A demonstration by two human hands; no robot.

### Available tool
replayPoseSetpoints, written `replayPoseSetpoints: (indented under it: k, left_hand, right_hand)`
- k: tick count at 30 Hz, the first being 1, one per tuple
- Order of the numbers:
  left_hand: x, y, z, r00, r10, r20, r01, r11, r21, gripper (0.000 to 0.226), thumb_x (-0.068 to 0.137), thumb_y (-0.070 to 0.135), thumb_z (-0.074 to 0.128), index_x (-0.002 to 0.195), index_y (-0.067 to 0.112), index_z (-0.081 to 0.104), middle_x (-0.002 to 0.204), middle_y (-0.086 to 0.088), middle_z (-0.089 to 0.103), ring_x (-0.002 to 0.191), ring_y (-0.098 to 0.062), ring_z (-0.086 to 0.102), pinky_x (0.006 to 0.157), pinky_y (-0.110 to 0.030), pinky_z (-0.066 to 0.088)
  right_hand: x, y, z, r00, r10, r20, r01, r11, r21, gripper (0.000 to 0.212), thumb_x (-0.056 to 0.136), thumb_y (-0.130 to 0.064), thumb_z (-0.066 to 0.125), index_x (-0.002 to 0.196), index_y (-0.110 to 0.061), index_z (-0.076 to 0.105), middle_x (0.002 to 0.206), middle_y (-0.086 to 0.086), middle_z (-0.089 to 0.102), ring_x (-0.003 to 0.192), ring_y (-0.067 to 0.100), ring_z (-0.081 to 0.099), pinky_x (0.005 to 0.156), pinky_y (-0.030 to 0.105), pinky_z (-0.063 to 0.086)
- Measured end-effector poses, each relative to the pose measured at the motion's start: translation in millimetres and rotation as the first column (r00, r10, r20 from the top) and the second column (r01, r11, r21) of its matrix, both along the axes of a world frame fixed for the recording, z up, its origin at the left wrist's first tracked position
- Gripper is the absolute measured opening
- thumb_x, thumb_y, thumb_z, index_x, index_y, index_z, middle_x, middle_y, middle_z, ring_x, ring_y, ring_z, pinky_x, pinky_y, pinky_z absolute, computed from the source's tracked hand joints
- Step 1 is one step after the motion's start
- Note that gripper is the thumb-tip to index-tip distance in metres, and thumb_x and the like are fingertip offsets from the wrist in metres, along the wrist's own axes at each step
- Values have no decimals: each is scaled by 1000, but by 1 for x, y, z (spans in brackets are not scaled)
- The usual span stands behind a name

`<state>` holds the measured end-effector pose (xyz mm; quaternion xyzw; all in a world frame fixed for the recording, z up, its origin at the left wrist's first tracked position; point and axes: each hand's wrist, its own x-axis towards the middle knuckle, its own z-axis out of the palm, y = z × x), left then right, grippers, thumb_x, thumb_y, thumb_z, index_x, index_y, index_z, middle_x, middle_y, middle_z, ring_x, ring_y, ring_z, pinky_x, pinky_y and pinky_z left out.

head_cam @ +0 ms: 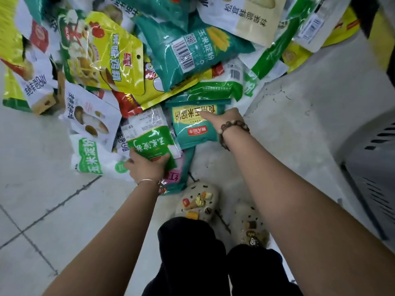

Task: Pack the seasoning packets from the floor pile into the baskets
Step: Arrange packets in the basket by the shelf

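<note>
- Clamping left grip (147, 167) round the near edge of the green packet (150, 142), at the closest rim of the floor pile (119, 60).
- Laying right grip (222, 119) on the teal packet (192, 131) just beyond; cannot tell whether clasping.
- Probably feeling light, floppy, slick; favouring sealed edges.

The left hand (147, 166) holds a green packet (152, 142) by its near end. The right hand (223, 119) touches a teal packet (192, 130) on the floor (299, 116).
</note>
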<state>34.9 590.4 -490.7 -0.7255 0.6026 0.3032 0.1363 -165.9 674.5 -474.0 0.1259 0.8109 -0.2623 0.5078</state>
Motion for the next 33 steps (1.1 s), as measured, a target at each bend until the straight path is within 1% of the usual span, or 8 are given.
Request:
replayPoseSetpoints:
  k: [3,7,11,14,17,21,26,33]
  left_hand:
    - [4,-6,-14,984,122,-129,-131,989,-63,100,69,53,74,144,12,21,146,-21,20,131,-38,31,108,-45,28]
    - [13,-33,-19,942,288,-175,-309,945,-110,77,71,56,70,126,9,42,132,-18,44,119,-31,45,100,-40,36]
    - [12,-43,-7,914,203,-351,-207,978,25,46,73,47,73,101,12,64,97,-3,69,90,-19,65,86,-34,52]
    - [-3,-47,5,738,384,-555,-250,919,304,25,84,36,65,74,15,74,76,0,72,72,-15,67,65,-24,53]
    - [-23,-49,10,587,614,-528,-224,750,623,29,90,40,53,90,16,69,83,-5,74,77,-18,71,62,-30,58]
    - [-49,-39,6,600,647,-470,-257,712,653,27,91,26,57,114,13,53,87,-6,70,71,-16,69,65,-32,59]
    - [-42,14,27,698,525,-487,-204,798,567,6,87,9,61,84,3,62,70,-9,72,54,-18,68,46,-27,53]
    - [-65,48,62,721,17,-693,283,906,316,12,80,7,67,70,7,62,64,-8,69,57,-21,66,52,-25,52]
  right_hand:
    - [1,-3,-16,994,-102,-34,101,994,-33,86,67,-59,72,128,-9,38,131,9,52,117,28,52,81,33,43]
    - [1,2,-30,996,-66,-52,59,991,-116,73,72,-52,72,126,-10,47,124,6,57,112,27,55,87,31,45]
    - [-14,9,-22,999,-27,16,31,967,-255,47,80,-26,71,120,-8,55,110,0,61,96,21,59,85,31,49]
    - [-13,28,-16,996,27,87,1,952,-306,16,82,-8,67,96,-14,61,101,6,66,87,22,65,76,34,55]
    - [-3,60,-10,991,44,130,4,936,-351,18,85,-4,62,99,-16,62,98,5,67,77,17,65,68,27,54]
    - [1,98,3,998,62,33,-44,922,-384,21,86,-3,61,94,-22,61,100,4,68,88,21,65,80,34,53]
    - [-3,143,22,997,17,-71,-44,914,-403,27,87,-2,59,91,-28,57,90,-6,66,77,8,66,66,23,55]
    - [-12,195,54,927,-242,-288,95,891,-444,35,85,3,59,81,-31,59,66,-23,67,61,-6,65,50,11,49]
